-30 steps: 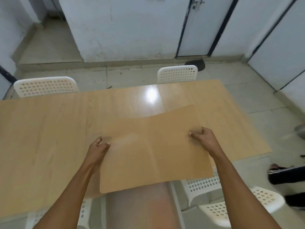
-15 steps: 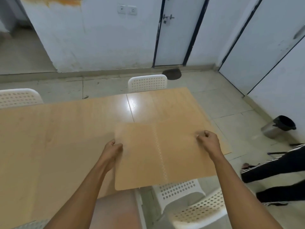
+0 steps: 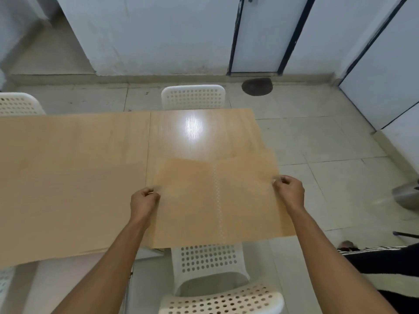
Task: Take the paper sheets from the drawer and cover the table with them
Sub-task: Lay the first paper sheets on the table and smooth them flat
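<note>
I hold a tan paper sheet (image 3: 215, 200) by its two side edges, spread flat just above the right end of the wooden table (image 3: 199, 132). My left hand (image 3: 144, 199) pinches the sheet's left edge and my right hand (image 3: 289, 191) pinches its right edge. The sheet's near edge hangs over the table's front edge, above a white chair. Another tan sheet (image 3: 68, 177) lies flat over the left part of the table. The drawer is out of view.
White perforated chairs stand at the far side (image 3: 193, 96), at the far left (image 3: 15, 104) and close in front of me (image 3: 210, 264). A person's leg in dark striped trousers (image 3: 374, 259) is at the right. A metal bin (image 3: 405, 196) stands on the tiled floor.
The view has shifted right and tilted down. The sheet in both hands has travelled to the right end of the table and now lies lower and flatter.
</note>
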